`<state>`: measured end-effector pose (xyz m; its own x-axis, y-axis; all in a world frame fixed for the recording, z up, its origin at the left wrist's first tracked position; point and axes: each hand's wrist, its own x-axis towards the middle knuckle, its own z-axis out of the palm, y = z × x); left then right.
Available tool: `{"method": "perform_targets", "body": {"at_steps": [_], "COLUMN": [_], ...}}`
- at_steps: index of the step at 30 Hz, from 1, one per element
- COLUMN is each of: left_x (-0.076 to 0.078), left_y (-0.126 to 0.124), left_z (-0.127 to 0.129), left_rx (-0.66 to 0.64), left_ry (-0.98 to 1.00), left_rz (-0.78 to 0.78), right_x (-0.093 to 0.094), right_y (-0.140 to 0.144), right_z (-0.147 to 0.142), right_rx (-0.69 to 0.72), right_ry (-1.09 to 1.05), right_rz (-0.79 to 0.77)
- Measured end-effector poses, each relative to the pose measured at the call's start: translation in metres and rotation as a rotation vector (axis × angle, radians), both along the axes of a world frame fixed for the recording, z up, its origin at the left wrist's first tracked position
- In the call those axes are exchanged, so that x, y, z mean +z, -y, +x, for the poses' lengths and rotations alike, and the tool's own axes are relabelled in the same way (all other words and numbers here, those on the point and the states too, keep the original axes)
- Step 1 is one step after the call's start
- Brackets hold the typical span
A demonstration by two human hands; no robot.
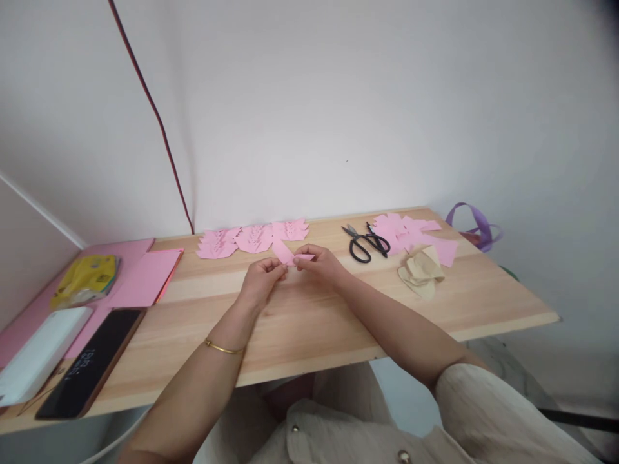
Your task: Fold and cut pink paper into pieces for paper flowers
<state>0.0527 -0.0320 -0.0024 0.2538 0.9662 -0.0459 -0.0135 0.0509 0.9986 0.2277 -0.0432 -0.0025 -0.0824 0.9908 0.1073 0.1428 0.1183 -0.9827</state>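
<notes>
My left hand (262, 279) and my right hand (320, 261) both pinch a small pink paper piece (292, 255), holding it just above the wooden table (309, 322) near its middle. Behind the hands a row of folded pink paper pieces (254, 238) lies along the wall side. Black scissors (365, 242) rest flat to the right of my right hand, apart from it.
Cut pink paper scraps (411, 233) and crumpled tan paper (422, 271) lie at the right. Purple ribbon (476, 227) hangs off the far right corner. At the left are pink sheets (145, 277), a yellow packet (87, 277), a white box (41, 351) and a dark phone (91, 370).
</notes>
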Motion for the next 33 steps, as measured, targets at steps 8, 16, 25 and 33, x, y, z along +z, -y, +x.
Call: {"method": "perform_targets", "body": {"at_steps": [8,16,25,33], "left_x": [0.0007,-0.0026,0.0021,-0.0040], "left_y": [-0.0001,-0.0009,0.0005,-0.0022], "left_z": [-0.0012,0.0013,0.0012,-0.0001], "left_rx": [-0.047,-0.014,0.021,-0.085], "left_ry": [0.034,0.101,0.048,0.108], "left_rz": [-0.025,-0.083,-0.049,-0.101], "right_x": [-0.0004,0.0006,-0.0032,-0.0024], "right_y": [0.0006,0.0029,0.0030,0.0038], "right_z": [-0.0004,-0.0025,-0.0056,-0.0058], "right_rx": [-0.022,-0.009,0.006,-0.002], "right_ry": [0.018,0.025,-0.026,-0.048], "right_rz": [0.029,0.064,-0.027,-0.009]}}
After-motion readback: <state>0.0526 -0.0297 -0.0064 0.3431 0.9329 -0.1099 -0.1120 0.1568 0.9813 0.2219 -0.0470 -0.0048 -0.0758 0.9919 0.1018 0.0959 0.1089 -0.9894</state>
